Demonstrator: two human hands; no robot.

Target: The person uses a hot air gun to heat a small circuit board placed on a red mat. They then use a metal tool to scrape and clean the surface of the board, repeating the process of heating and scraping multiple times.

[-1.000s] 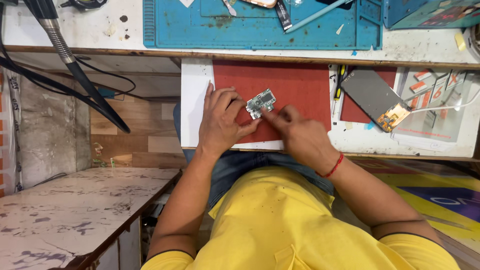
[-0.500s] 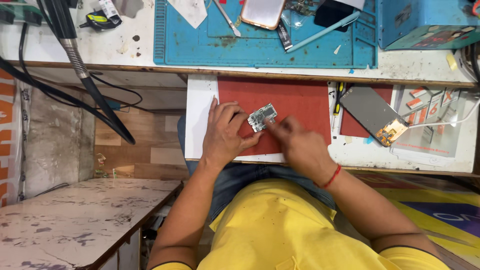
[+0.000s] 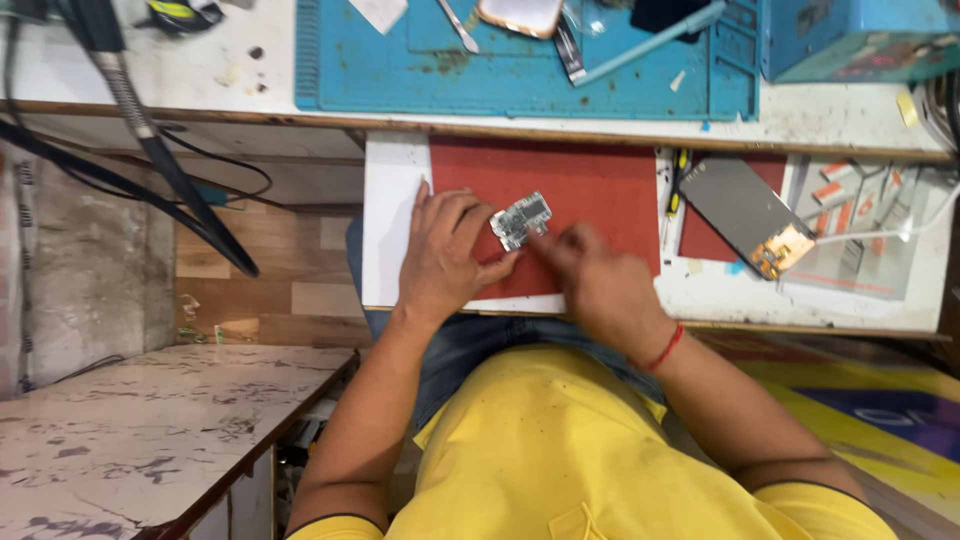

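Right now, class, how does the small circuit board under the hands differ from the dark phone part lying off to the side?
The circuit board is small, silvery and irregular; the phone part is larger, dark and rectangular with an orange-brown end. The board lies on the red mat, touched by the left hand and right hand; the phone part lies untouched. Both lie flat and angled on the bench.

A blue work mat (image 3: 520, 75) spans the top centre of the frame, with tweezers (image 3: 458, 25) and a phone (image 3: 520, 14) on it. A dismantled phone screen (image 3: 748, 215) lies at right, black cables (image 3: 170, 180) at upper left.
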